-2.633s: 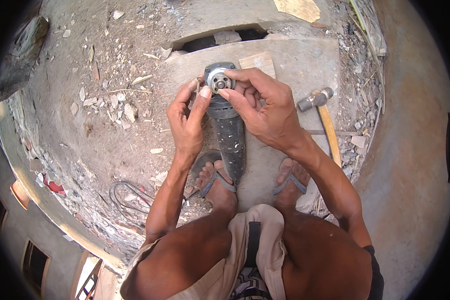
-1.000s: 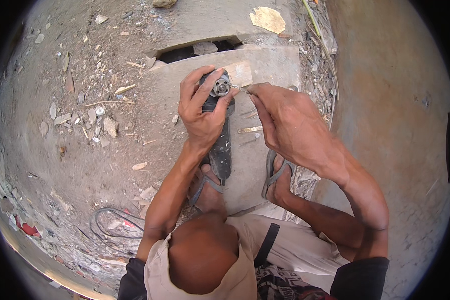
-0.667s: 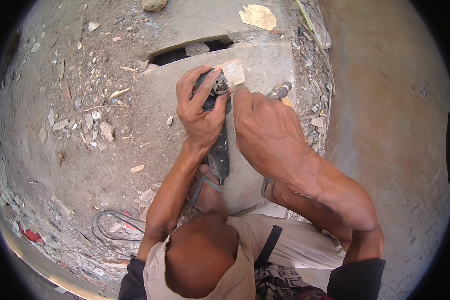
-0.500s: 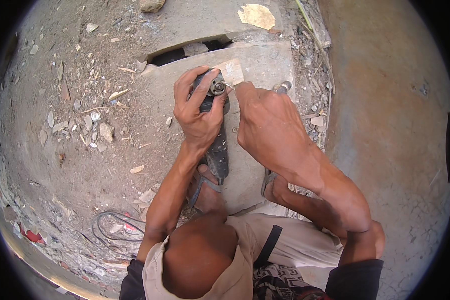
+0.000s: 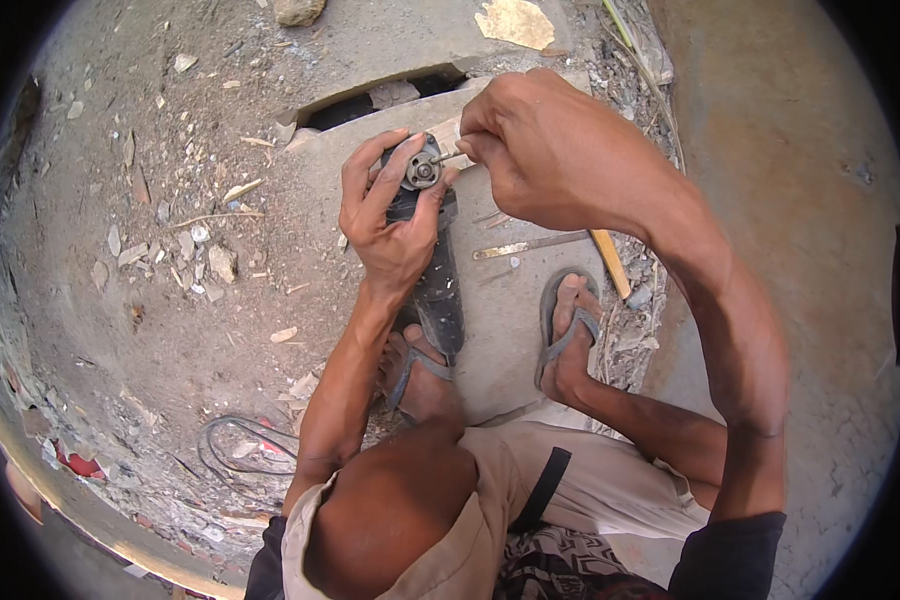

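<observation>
An angle grinder (image 5: 440, 295) stretches from near my left foot toward the gap in the concrete, its round metal flange (image 5: 423, 171) facing up. My left hand (image 5: 394, 236) is wrapped around the grinder's head, thumb and fingers on either side of the flange. To its right, my right hand (image 5: 560, 155) pinches a thin metal rod (image 5: 450, 156), whose tip meets the flange's edge. The rod's other end is hidden in the fingers. A pale flat piece (image 5: 462, 150) lies under the rod, partly covered by my right hand.
A narrow metal strip (image 5: 530, 245) and a wooden handle (image 5: 610, 264) lie on the concrete slab by my right foot. Beyond the grinder is a dark slot (image 5: 380, 97) in the slab. Rubble and chips cover the dirt at left, with a looped black cable (image 5: 210, 440).
My right hand has moved away from me and turned, uncovering the metal strip, the wooden handle and my right foot. The grinder's head has tilted slightly and shifted left.
</observation>
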A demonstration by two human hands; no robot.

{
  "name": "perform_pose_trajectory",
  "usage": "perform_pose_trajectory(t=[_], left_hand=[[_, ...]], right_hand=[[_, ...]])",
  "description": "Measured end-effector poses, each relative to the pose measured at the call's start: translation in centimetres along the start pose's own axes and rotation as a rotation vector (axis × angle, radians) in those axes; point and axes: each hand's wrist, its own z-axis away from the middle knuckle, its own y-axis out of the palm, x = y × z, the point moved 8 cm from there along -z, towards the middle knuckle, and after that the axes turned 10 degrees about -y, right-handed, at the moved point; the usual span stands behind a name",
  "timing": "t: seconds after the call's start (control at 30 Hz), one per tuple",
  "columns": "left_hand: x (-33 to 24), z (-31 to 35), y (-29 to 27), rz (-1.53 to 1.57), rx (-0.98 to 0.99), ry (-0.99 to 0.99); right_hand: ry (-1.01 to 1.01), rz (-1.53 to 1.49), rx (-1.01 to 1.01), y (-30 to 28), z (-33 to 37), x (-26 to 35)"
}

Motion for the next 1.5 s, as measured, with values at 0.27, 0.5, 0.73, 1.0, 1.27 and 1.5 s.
perform_pose_trajectory(t=[0.27,0.5,0.73,1.0,1.27,1.5], left_hand=[[0.1,0.1,-0.2,0.003,-0.022,0.007],[0.5,0.2,-0.5,-0.025,-0.031,-0.015],[0.9,0.4,-0.3,-0.022,-0.028,-0.036],[1.0,0.5,-0.2,-0.013,-0.031,-0.047],[0.8,0.4,-0.2,-0.011,-0.03,-0.037],[1.1,0.5,0.0,0.013,-0.026,-0.053]], right_hand=[[0.019,0.042,-0.222,1.4,3.9,1.8],[0.081,0.009,-0.276,1.4,5.6,1.2],[0.345,0.07,-0.237,3.1,6.9,-3.5],[0.139,0.262,-0.389,10.1,10.5,-6.1],[0.034,0.143,-0.315,14.1,8.8,-6.7],[-0.01,0.231,-0.29,13.1,7.8,-5.9]])
